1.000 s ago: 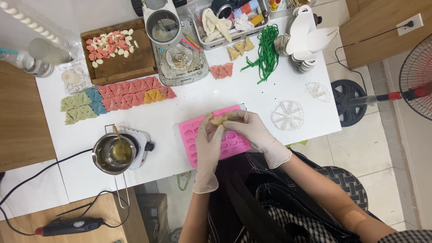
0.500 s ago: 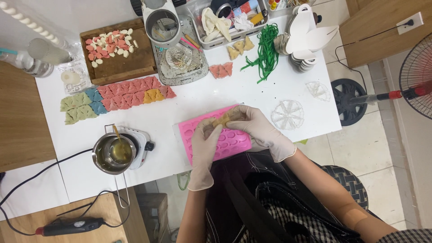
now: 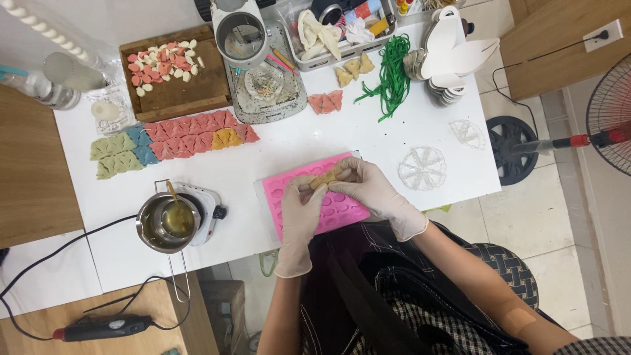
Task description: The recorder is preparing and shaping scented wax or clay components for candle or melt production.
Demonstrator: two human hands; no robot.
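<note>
— What could you not make out at that moment?

— Mostly the small tan piece (image 3: 327, 177) itself. The gloved fingertips covered its ends, so only a short yellowish strip showed between them, and its full shape was hidden. The pink mould (image 3: 315, 197) was partly covered too, under both palms, and its near edge ran beneath the wrists.

— And the hands?

— The left hand (image 3: 301, 207) pinched the piece at its left end, fingers curled shut on it. The right hand (image 3: 371, 190) gripped the other end, fingers bent and closed round it. Both wore pale gloves.

— Any change from half a second before?

— Little. Both hands had stayed over the mould at the near edge of the white table (image 3: 296, 141), and the piece remained pinched between them, with the right hand's fingers tucked in slightly closer.

— How did the piece look?

— Tan, flattish, lying slantwise just above the mould's upper right part. Well to the left sat a small pot (image 3: 164, 222) of yellow liquid on a hot plate (image 3: 205, 209), and rows of coloured shapes (image 3: 177, 135) lay farther back.
</note>
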